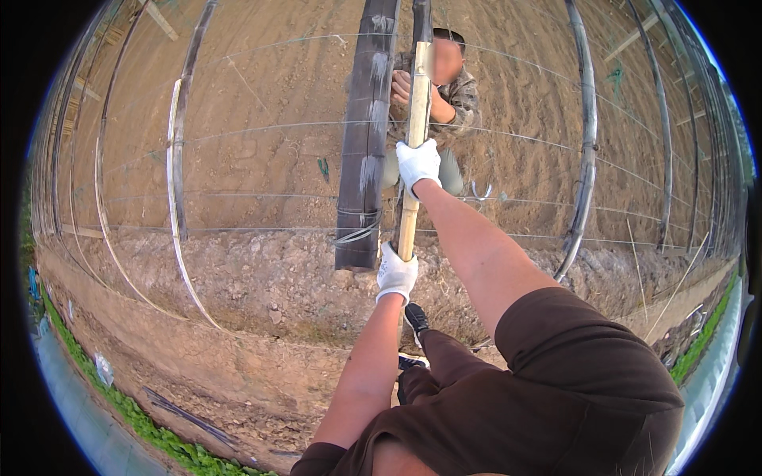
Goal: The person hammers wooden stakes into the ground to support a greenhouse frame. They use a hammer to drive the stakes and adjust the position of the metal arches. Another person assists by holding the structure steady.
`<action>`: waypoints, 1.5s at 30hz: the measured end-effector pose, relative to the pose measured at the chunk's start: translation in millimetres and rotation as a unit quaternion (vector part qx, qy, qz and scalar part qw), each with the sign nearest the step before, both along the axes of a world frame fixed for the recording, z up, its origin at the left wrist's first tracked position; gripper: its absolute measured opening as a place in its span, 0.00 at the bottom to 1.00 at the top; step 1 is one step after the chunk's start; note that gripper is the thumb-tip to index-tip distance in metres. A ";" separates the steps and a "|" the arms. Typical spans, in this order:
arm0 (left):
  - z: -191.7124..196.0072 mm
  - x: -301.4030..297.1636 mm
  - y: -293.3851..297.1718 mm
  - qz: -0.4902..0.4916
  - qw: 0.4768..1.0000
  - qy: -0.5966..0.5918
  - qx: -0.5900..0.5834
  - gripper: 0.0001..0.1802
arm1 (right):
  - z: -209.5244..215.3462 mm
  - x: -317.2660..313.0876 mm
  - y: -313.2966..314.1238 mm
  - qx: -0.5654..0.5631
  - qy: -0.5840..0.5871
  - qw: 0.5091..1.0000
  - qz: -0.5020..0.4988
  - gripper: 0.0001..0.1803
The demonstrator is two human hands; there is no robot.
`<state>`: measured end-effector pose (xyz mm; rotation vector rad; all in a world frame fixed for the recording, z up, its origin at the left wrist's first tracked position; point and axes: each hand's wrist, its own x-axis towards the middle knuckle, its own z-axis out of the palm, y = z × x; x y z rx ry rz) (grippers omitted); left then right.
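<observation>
Both my hands wear white gloves and are closed around a pale bamboo pole (pixel 407 226) that stands upright in front of me. My left hand (pixel 397 272) grips it low down, and my right hand (pixel 419 164) holds it higher up. A thinner dark pole (pixel 422 22) runs behind the bamboo's upper end. Just left of the pole is a thick dark post (pixel 367 131), with wire (pixel 357 231) wound round its lower part. Beyond the pole a co-worker in a camouflage jacket (pixel 464 99) crouches, hands raised close to the post and pole.
Thin wires (pixel 278 127) stretch sideways between the poles. Weathered poles (pixel 588 119) stand to the right, and others (pixel 176 159) to the left. A small green-handled tool (pixel 323 167) lies on the tilled soil (pixel 262 71). An earth bank (pixel 270 317) drops toward green plants (pixel 175 448).
</observation>
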<state>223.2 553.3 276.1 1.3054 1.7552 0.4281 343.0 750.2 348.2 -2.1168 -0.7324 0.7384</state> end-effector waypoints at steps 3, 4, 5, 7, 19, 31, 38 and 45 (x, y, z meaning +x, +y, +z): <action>-0.5 -0.3 -0.2 0.000 1.000 -0.003 0.005 0.33 | 1.2 -0.9 0.3 -0.003 -0.002 1.000 -0.002 0.34; 0.0 0.1 0.1 0.000 1.000 -0.004 0.006 0.33 | 0.3 -0.2 0.3 -0.003 -0.005 1.000 0.000 0.34; 0.6 0.2 0.3 0.000 1.000 -0.006 0.005 0.33 | -0.5 0.3 0.5 -0.003 -0.007 1.000 0.002 0.34; 0.8 0.1 -0.2 -0.002 1.000 -0.008 0.003 0.33 | -2.4 0.9 0.5 0.000 -0.002 1.000 0.004 0.34; -0.4 1.3 0.4 0.000 1.000 0.006 -0.006 0.34 | -3.0 1.2 0.5 0.001 -0.003 1.000 0.003 0.35; -2.7 2.4 -0.4 0.008 1.000 -0.012 0.013 0.35 | -5.2 1.9 -0.1 0.016 0.000 1.000 0.001 0.34; 0.1 2.7 -2.1 0.004 1.000 -0.002 0.006 0.34 | -3.7 1.3 -0.8 0.008 0.003 1.000 -0.001 0.35; 4.8 2.4 0.5 0.005 1.000 -0.004 -0.001 0.34 | -8.3 2.2 1.9 0.014 -0.001 1.000 -0.003 0.34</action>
